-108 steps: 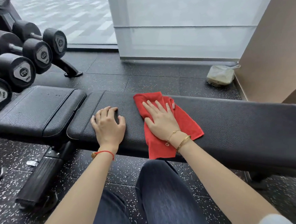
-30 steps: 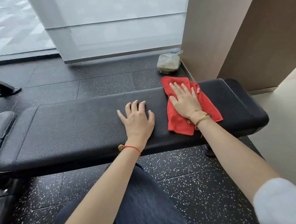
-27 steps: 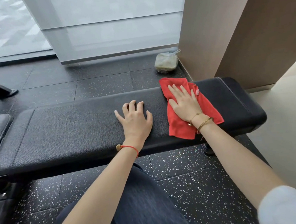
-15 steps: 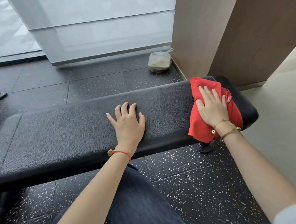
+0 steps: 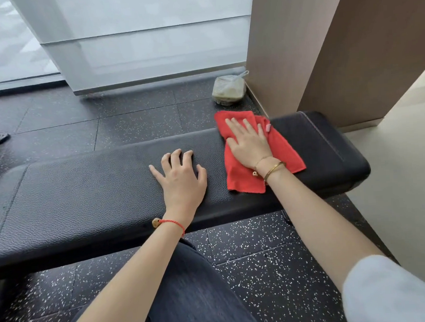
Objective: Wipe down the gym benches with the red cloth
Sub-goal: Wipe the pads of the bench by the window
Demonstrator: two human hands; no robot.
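red cloth [image 5: 280, 154] flat near the bench [image 5: 84, 193] pad's right end, long axis across the pad, far corner over its far edge, right hand [image 5: 249, 143] pressing it with fingers straight and slightly spread, left hand [image 5: 180, 180] beside it on bare pad, fingers spread, tips bent, bagged container [image 5: 228, 89] on floor beyond

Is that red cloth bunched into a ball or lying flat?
Lying flat, loosely folded: the red cloth is spread on the bench under the right hand.

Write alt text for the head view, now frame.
A person's right hand presses a red cloth flat on a black padded gym bench, near its right end. The left hand rests on the padding beside it, its fingers slightly bent. A pale bag lies on the speckled floor behind the bench.
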